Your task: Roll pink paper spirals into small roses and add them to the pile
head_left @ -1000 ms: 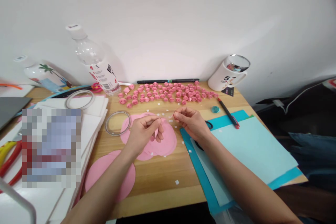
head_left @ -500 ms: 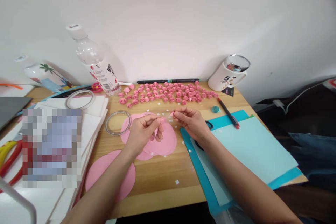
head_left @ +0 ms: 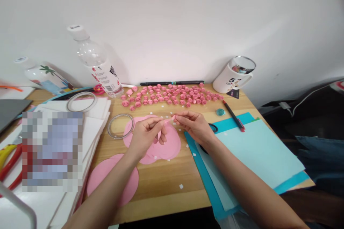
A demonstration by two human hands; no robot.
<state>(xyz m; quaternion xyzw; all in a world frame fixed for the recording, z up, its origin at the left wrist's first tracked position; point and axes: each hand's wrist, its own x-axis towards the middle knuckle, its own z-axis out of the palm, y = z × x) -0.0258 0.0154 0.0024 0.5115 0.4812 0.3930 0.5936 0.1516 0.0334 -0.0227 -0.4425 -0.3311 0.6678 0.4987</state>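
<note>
A pink paper strip (head_left: 167, 119) stretches between my two hands over the desk. My left hand (head_left: 150, 130) pinches it at one side, and part of the strip hangs in a curl below the fingers. At its other end, my right hand (head_left: 192, 123) holds the tip between thumb and forefinger, where the paper looks rolled. Beneath my left hand lie overlapping pink paper circles (head_left: 172, 145). More pink circles (head_left: 113, 175) lie nearer the front edge, partly under my left forearm. Rolled pink paper roses (head_left: 174, 94) are spread in rows behind both hands.
Tape rolls (head_left: 120, 136) (head_left: 70, 109) lie at the left, near a bottle (head_left: 94, 57) and stacked white paper (head_left: 103, 114). Blue sheets (head_left: 258, 150), a red-black pen (head_left: 233, 114) and a mug (head_left: 225, 75) are at the right. White scraps (head_left: 181, 186) dot the wooden desk (head_left: 163, 193).
My right hand has moved slightly left, closer to my left hand. The pink strip now shows joined between both hands' fingertips. My left hand has hardly moved.
</note>
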